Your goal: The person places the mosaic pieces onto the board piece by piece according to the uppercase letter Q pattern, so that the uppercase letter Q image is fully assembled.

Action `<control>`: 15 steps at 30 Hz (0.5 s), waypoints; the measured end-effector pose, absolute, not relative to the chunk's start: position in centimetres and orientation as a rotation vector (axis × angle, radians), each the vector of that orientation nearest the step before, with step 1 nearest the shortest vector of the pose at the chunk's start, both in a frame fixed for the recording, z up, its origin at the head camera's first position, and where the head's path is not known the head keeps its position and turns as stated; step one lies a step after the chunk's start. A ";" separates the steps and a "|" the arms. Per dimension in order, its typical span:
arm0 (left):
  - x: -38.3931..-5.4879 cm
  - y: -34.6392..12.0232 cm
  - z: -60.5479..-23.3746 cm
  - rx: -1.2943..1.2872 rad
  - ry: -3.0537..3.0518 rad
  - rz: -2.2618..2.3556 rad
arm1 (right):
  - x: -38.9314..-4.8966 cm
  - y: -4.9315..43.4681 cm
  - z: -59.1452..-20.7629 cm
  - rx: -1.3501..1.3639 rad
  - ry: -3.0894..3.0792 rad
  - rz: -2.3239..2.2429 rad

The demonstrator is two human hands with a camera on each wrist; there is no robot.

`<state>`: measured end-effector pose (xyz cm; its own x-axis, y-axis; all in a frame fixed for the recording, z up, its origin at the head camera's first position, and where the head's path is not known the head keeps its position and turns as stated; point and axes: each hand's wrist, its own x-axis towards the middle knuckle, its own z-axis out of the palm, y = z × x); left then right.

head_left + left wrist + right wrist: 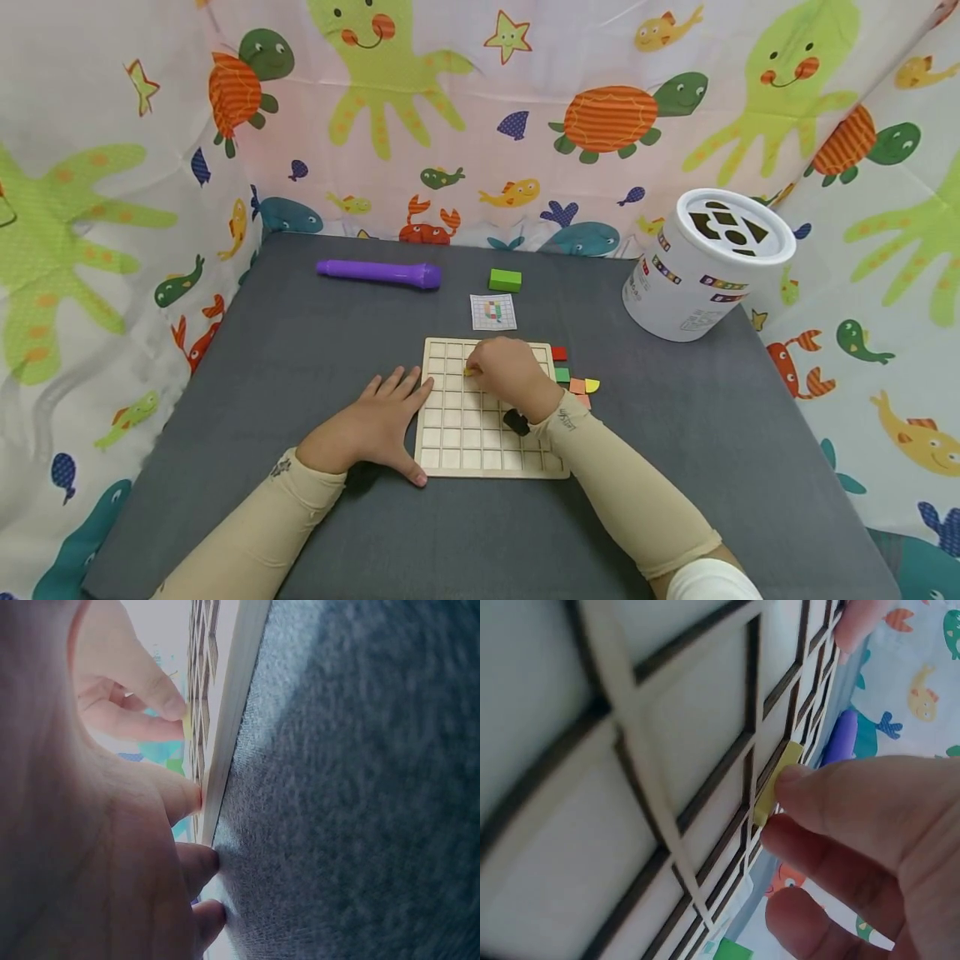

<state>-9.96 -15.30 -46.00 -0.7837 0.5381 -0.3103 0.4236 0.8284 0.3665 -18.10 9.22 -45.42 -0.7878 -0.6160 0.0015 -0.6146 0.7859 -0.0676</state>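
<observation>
A wooden grid board (465,450) lies on the grey table. My right hand (513,377) is over its upper part and pinches a small yellow tile (778,784) between thumb and forefinger, at one of the grid cells. In the left wrist view the same yellow tile (187,722) shows at the board's face. My left hand (375,423) lies spread at the board's left side, its fingertips touching the edge. Along the right side of the board lie a red tile (559,353), a green tile (562,375), orange tiles (577,386) and a yellow quarter-round tile (592,386).
Behind the board lies a pattern card (492,312), with a green block (505,280) beyond it. A purple microphone-shaped stick (378,273) lies at the back left. A white bucket (678,283) with a slotted lid stands at the back right. A printed curtain (465,100) surrounds the table.
</observation>
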 end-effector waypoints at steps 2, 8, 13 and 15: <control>-9.9 -15.3 -46.0 0.718 2.609 0.382 | -18.2 9.1 -45.5 -1.018 2.967 -0.053; -10.0 -15.3 -46.1 0.719 2.617 0.395 | -18.4 8.6 -45.3 -0.948 2.996 -0.019; -10.0 -15.3 -46.1 0.725 2.618 0.389 | -18.4 9.2 -44.9 -0.906 2.931 -0.119; -10.0 -15.2 -46.1 0.723 2.614 0.388 | -18.2 9.9 -44.4 -0.878 2.902 -0.172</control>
